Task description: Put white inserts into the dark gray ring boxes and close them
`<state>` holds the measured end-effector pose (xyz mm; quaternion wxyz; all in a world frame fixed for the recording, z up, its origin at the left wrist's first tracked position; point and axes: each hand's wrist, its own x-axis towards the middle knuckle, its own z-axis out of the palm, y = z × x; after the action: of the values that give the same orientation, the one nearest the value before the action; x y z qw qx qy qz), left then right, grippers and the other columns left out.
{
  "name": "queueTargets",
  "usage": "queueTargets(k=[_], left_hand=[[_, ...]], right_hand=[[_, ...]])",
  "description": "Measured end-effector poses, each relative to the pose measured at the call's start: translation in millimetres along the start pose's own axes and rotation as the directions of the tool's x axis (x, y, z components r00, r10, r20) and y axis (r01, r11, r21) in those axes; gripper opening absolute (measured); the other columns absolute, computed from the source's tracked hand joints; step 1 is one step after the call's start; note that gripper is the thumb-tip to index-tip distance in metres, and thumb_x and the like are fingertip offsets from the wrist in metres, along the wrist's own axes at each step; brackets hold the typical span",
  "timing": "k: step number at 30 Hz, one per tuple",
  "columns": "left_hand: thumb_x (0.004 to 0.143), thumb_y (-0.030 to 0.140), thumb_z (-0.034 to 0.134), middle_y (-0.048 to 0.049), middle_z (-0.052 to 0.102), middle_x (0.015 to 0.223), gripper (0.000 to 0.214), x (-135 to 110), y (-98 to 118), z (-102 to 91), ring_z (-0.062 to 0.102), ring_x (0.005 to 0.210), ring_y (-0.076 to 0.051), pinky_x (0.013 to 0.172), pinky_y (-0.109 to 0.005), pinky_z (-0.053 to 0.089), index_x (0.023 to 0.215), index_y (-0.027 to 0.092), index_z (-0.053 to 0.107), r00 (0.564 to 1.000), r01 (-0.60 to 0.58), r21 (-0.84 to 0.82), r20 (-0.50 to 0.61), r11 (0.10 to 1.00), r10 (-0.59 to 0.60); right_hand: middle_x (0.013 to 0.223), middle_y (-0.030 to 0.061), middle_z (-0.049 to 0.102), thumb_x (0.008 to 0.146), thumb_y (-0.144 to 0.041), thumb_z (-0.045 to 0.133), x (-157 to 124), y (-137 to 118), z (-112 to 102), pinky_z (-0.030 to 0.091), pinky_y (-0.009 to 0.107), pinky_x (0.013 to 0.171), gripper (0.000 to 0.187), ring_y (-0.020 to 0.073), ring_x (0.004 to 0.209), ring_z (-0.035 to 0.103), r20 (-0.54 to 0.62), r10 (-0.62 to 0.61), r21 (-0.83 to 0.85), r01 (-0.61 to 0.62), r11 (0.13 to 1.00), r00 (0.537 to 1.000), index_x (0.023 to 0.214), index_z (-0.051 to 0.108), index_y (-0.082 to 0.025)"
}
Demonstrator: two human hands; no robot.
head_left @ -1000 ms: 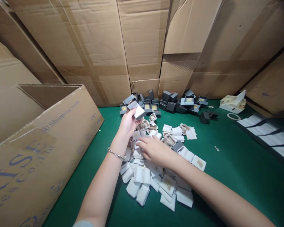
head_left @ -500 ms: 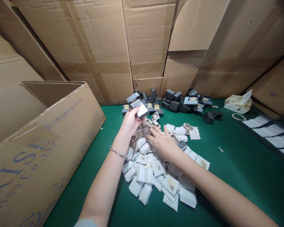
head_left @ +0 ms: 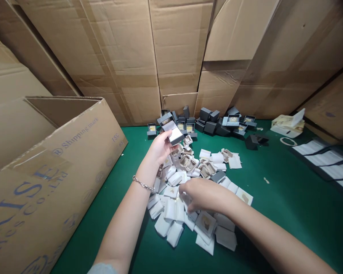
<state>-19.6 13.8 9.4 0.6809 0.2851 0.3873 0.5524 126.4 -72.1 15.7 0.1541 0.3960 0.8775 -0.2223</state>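
My left hand (head_left: 159,148), with a chain bracelet at the wrist, grips a small dark jewelry box (head_left: 175,136). Its lid stands open and a white pad shows inside. Low over a loose pile of white box inserts (head_left: 174,210) is my right hand (head_left: 204,193). Its fingers curl down among the pieces, and whatever lies between the fingertips is hidden. Greyish-beige hollow inserts (head_left: 188,163) lie just beyond the right hand. Behind the left hand stand several open dark boxes (head_left: 190,128) with yellowish contents.
A large open carton (head_left: 82,140) takes up the left side. More dark boxes (head_left: 210,127) are heaped against the cardboard wall (head_left: 180,49). On the right are a tissue pack (head_left: 287,125), a white ring (head_left: 288,141) and white bags with black straps (head_left: 326,156) on the green table (head_left: 274,213).
My right hand has come back toward me from the hollow inserts, its spread fingers now curled into the white pile. The left hand tilts the jewelry box slightly differently, a little further right.
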Motion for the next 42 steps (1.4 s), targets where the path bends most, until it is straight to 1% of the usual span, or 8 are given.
queueTargets(k=[2, 6, 16, 22, 26, 30, 37, 42], left_hand=[[0.083, 0.023, 0.055, -0.0061, 0.067, 0.083, 0.015, 0, -1, 0.7, 0.063, 0.069, -0.014, 0.056, -0.024, 0.05, 0.093, 0.013, 0.06, 1.0, 0.009, 0.003, -0.005, 1.0, -0.009], [0.083, 0.021, 0.055, -0.0073, 0.067, 0.085, 0.015, -2, -1, 3.0, 0.064, 0.067, -0.014, 0.057, -0.025, 0.051, 0.094, 0.013, 0.06, 0.999, 0.033, 0.003, -0.01, 0.999, -0.033], [0.082, 0.022, 0.058, -0.0095, 0.07, 0.088, 0.015, -3, -7, 3.9, 0.066, 0.067, -0.014, 0.059, -0.025, 0.052, 0.094, 0.013, 0.061, 0.995, 0.088, -0.017, 0.058, 0.996, -0.087], [0.081, 0.025, 0.061, -0.0082, 0.07, 0.084, 0.015, -1, -14, 5.9, 0.066, 0.064, -0.014, 0.059, -0.025, 0.052, 0.091, 0.014, 0.062, 0.988, 0.124, 0.033, 0.088, 0.992, -0.127], [0.083, 0.028, 0.058, -0.008, 0.07, 0.079, 0.016, -1, -19, 6.3, 0.064, 0.06, -0.014, 0.059, -0.026, 0.05, 0.086, 0.014, 0.064, 0.983, 0.141, 0.124, 0.098, 0.982, -0.153], [0.076, 0.03, 0.067, -0.0051, 0.067, 0.073, 0.017, -3, -23, 8.8, 0.063, 0.061, -0.014, 0.058, -0.025, 0.048, 0.082, 0.015, 0.064, 0.976, 0.166, 0.242, 0.095, 0.956, -0.194], [0.074, 0.026, 0.067, -0.0043, 0.065, 0.075, 0.011, -5, -25, 14.2, 0.064, 0.07, -0.015, 0.061, -0.025, 0.051, 0.079, 0.017, 0.062, 0.973, 0.165, 0.213, 0.127, 0.963, -0.195], [0.077, 0.026, 0.064, -0.0068, 0.067, 0.081, 0.014, -5, -24, 14.1, 0.066, 0.07, -0.016, 0.057, -0.024, 0.051, 0.086, 0.016, 0.064, 0.974, 0.179, 0.18, 0.108, 0.967, -0.2]], right_hand=[[0.093, 0.0105, 0.071, 0.06, -0.026, 0.082, 2, -5, 5, 0.04, 0.026, 0.054, 0.046, 0.0263, 0.083, 0.068, 0.058, 0.059, -0.062, -0.055, 0.997, 0.997, 0.102, 0.066, -0.016], [0.092, 0.0148, 0.071, 0.061, -0.016, 0.078, 9, -9, 15, 0.047, 0.029, 0.06, 0.051, 0.0276, 0.081, 0.069, 0.026, 0.078, -0.12, -0.075, 0.99, 0.997, 0.109, 0.062, -0.012], [0.085, 0.009, 0.071, 0.072, -0.013, 0.062, 2, 4, 5, 0.039, 0.025, 0.055, 0.017, 0.0216, 0.075, 0.067, -0.14, -0.004, -0.132, -0.014, 0.991, 0.99, 0.087, 0.069, -0.017], [0.072, 0.0028, 0.067, 0.074, -0.018, 0.058, -10, 26, -12, 0.033, 0.023, 0.05, 0.011, 0.0165, 0.064, 0.06, -0.152, -0.025, 0.112, 0.043, 0.993, 0.988, 0.079, 0.067, -0.02], [0.073, -0.0003, 0.068, 0.082, -0.022, 0.048, -25, 44, -33, 0.039, 0.022, 0.055, 0.021, 0.0124, 0.061, 0.057, -0.384, 0.013, 0.326, 0.122, 0.937, 0.923, 0.083, 0.069, -0.022], [0.094, 0.0026, 0.071, 0.081, -0.03, 0.054, -32, 61, -43, 0.048, 0.026, 0.065, 0.022, 0.0155, 0.075, 0.064, -0.611, 0.156, 0.452, 0.181, 0.873, 0.776, 0.098, 0.067, -0.023], [0.09, 0.0034, 0.07, 0.08, -0.035, 0.061, -25, 75, -38, 0.052, 0.032, 0.075, 0.018, 0.0189, 0.083, 0.066, -0.765, 0.238, 0.523, 0.361, 0.772, 0.599, 0.092, 0.059, -0.021], [0.079, 0.0001, 0.07, 0.075, -0.035, 0.066, -18, 75, -34, 0.048, 0.027, 0.058, 0.039, 0.0177, 0.07, 0.067, -0.702, 0.338, 0.677, 0.44, 0.59, 0.627, 0.105, 0.042, -0.025]])
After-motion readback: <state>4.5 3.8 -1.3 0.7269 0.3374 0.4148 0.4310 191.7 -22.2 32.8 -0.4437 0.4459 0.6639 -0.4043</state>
